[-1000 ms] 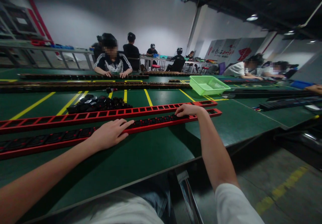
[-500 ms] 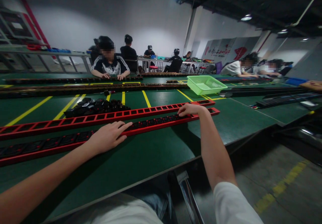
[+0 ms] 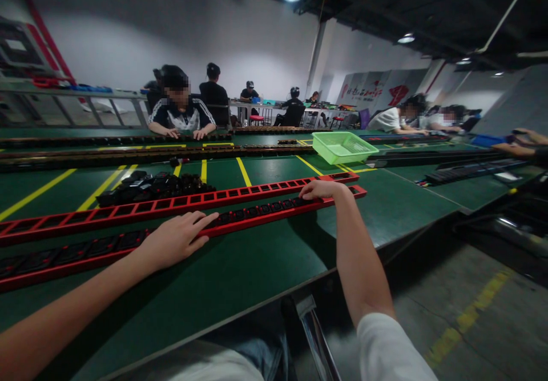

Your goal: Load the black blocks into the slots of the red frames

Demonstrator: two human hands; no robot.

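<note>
A long red slotted frame (image 3: 252, 219) lies across the table before me, its slots filled with black square parts (image 3: 103, 246) showing small red spots. My left hand (image 3: 177, 241) rests on the near edge of this frame, fingers stretched out and nothing gripped. Toward the frame's right end, my right hand (image 3: 320, 189) has its fingers bent down, pinched at a black part in a slot; the fingertips partly cover it. Just behind lies a second red frame (image 3: 77, 225), parallel, with dark-looking slots.
A pile of loose black parts (image 3: 156, 187) sits behind the frames at left. A light green basket (image 3: 342, 149) stands farther back. Long dark strips (image 3: 107, 157) cross the green table (image 3: 257, 261), marked with yellow lines. A co-worker (image 3: 182, 109) sits opposite; others work at right.
The view has turned slightly, so the table and people sit a little farther left. Both hands keep nearly the same places on the near red frame.
</note>
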